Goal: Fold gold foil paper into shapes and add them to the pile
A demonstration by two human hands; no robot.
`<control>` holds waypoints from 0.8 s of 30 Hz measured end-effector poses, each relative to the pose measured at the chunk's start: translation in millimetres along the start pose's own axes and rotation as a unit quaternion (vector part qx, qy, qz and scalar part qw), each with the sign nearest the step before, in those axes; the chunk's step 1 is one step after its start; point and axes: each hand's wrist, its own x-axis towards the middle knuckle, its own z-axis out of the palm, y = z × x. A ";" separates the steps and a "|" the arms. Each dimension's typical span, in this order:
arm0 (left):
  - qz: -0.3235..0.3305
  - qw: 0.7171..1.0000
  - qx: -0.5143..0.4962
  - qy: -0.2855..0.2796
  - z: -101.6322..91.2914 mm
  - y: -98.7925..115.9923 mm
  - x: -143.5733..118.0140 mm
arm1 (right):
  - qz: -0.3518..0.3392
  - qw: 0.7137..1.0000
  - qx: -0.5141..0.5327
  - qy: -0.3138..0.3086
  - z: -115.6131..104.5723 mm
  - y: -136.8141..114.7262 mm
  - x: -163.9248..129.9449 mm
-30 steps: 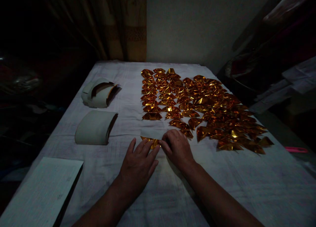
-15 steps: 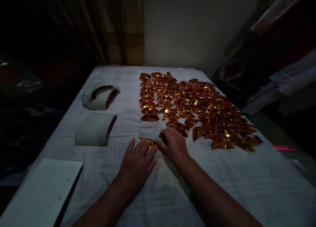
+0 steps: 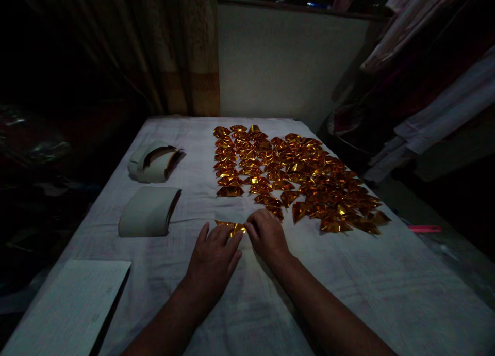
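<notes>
One pale sheet stack (image 3: 69, 304), near-left corner of cloth-covered counter (image 3: 367, 289). Foil sheet (image 3: 237, 228) mid-counter: left hand (image 3: 211, 257) flat on it, fingers slightly spread, likely stopping slip; right hand (image 3: 268, 236) bunched at its right end, can't tell if pinching. Foil pieces (image 3: 296, 167) beyond, toward right edge, columns likely for tidiness. Dim wall (image 3: 286, 62), curtain (image 3: 185, 46) past far edge.

On the table (image 3: 332, 299), the foil pieces (image 3: 296, 167) lay in rows behind and to the right of the sheet (image 3: 237, 230) beneath the left hand (image 3: 211, 257); the right hand (image 3: 268, 236) was at its right end. To the left lay a board (image 3: 73, 299), a curved card (image 3: 147, 211) behind it, a second card (image 3: 158, 167) farther back. Behind the table stood a curtain (image 3: 174, 62), right of it a wall (image 3: 286, 67).
</notes>
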 end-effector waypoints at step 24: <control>0.007 0.993 -0.092 0.075 -9.4 -39.3 -2.1 | -0.092 0.992 0.042 -0.071 -15.5 -17.2 -20.9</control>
